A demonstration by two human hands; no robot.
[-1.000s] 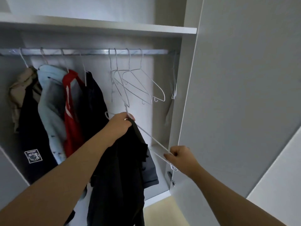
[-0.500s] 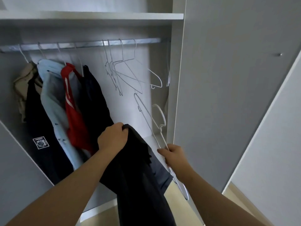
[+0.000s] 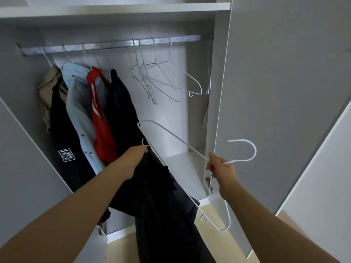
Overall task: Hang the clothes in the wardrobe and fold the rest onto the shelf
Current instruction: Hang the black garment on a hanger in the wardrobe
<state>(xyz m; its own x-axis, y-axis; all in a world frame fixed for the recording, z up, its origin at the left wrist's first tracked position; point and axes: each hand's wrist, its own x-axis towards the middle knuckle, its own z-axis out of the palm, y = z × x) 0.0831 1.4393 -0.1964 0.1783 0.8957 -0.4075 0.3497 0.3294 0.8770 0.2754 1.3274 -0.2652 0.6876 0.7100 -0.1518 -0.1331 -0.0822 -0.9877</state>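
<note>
A dark garment (image 3: 161,205) is gripped by the left hand (image 3: 135,160), a white wire hanger (image 3: 255,150) by the right hand (image 3: 221,168), mid-frame.

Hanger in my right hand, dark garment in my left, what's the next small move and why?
Probably feed the far end of the hanger into the dark garment: right hand holds its neck, off the rail, and left hand grips the garment beside that end.

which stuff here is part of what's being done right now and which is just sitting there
In use: white hanger in the right hand; dark garment gripped by the left hand; rail.
Idle: spare hangers; red top, light blue shirt already hung; wardrobe door.
</note>
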